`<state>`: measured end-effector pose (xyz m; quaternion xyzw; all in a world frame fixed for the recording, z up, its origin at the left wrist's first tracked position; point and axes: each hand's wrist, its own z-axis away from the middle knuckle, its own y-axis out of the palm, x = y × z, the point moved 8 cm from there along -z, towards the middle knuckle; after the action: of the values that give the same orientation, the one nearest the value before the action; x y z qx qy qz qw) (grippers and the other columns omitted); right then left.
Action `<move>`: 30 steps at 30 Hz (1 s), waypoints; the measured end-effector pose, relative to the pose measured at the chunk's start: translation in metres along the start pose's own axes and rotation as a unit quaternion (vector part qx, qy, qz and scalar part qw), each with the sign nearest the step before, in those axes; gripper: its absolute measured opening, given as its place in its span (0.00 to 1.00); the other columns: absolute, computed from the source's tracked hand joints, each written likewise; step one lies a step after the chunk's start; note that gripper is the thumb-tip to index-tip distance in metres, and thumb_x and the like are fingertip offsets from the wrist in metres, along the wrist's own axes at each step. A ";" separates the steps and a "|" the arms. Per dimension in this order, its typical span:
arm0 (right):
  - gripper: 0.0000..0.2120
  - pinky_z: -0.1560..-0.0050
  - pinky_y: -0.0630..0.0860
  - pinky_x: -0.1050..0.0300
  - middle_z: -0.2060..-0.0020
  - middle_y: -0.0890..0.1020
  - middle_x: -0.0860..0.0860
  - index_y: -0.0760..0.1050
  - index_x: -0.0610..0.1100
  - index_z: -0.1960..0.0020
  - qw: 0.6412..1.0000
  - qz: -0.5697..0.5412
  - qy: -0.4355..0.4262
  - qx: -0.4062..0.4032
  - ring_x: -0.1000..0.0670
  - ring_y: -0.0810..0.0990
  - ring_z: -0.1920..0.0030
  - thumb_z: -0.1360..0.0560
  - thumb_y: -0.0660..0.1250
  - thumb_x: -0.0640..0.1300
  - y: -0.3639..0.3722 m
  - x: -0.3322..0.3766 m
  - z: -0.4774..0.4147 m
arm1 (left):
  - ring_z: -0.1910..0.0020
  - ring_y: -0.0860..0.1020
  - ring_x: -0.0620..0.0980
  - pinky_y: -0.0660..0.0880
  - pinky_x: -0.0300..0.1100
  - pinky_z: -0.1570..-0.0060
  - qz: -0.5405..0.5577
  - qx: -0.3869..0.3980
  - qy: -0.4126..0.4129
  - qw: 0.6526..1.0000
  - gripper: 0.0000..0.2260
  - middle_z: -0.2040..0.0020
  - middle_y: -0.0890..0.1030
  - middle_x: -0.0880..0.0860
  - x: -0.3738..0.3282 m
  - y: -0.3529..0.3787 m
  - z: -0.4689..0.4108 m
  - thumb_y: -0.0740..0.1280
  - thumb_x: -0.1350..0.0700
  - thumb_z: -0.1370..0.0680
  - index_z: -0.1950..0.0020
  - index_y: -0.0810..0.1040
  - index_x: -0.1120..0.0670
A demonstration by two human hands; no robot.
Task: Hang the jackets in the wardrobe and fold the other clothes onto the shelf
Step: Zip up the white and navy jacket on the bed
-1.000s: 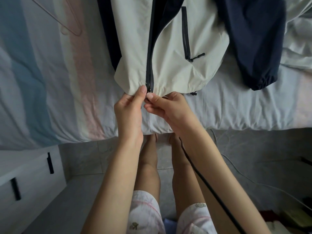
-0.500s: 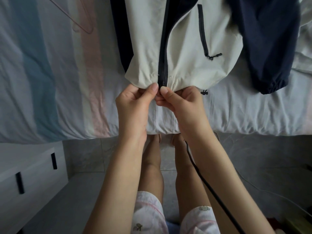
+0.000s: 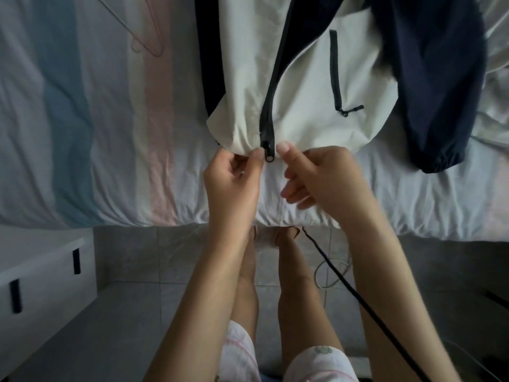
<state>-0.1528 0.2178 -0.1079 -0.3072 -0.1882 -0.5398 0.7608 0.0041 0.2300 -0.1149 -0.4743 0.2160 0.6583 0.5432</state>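
Inspecting the cream-and-navy thin shell jacket point(image 3: 303, 100), I find it flat on the striped bed point(image 3: 110, 133), hem toward me. The left hand point(image 3: 234, 177) pinches the hem beside the black zip slider point(image 3: 268, 151). The right hand point(image 3: 325, 177) sets its thumb there, grip indeterminate. I judge the fabric light, limp and slippery: hold at the hem.

A bed sheet point(image 3: 413, 205) spans 9 to 3 o'clock, with a blue stripe point(image 3: 68, 119) and a pink stripe point(image 3: 157, 133) at 10. A white drawer unit point(image 3: 41, 312) with black handles point(image 3: 76, 261) stands at 8. On the grey tiled floor point(image 3: 165, 271), a black cable point(image 3: 358, 299) runs toward 5 beside a thin white cord point(image 3: 316, 271).
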 end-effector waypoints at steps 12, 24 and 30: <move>0.07 0.69 0.77 0.49 0.60 0.82 0.47 0.80 0.40 0.52 0.854 0.294 -0.425 -0.060 0.46 0.80 0.66 0.25 0.64 0.39 0.023 0.056 0.006 | 0.61 0.82 0.47 0.77 0.42 0.58 -0.040 0.015 0.019 0.999 0.08 0.61 0.83 0.56 0.005 -0.021 -0.006 0.70 0.58 0.28 0.54 0.81 0.61; 0.04 0.61 0.74 0.51 0.60 0.81 0.51 0.74 0.42 0.55 0.884 0.288 -0.369 -0.012 0.47 0.80 0.61 0.24 0.67 0.42 0.032 0.068 -0.023 | 0.70 0.78 0.49 0.73 0.40 0.67 -0.030 -0.014 0.032 0.999 0.03 0.70 0.80 0.55 -0.006 -0.026 -0.012 0.73 0.64 0.29 0.63 0.81 0.62; 0.05 0.58 0.76 0.44 0.61 0.82 0.47 0.73 0.39 0.55 0.881 0.264 -0.392 -0.032 0.44 0.81 0.58 0.25 0.67 0.42 0.025 0.096 -0.035 | 0.65 0.82 0.48 0.77 0.41 0.63 -0.019 -0.003 0.043 0.999 0.02 0.68 0.83 0.52 -0.028 -0.023 -0.035 0.73 0.62 0.29 0.60 0.83 0.60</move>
<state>-0.0974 0.1324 -0.0815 -0.5558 -0.3657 -0.1599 0.7292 0.0378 0.1949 -0.1012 -0.5077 0.2280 0.6273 0.5448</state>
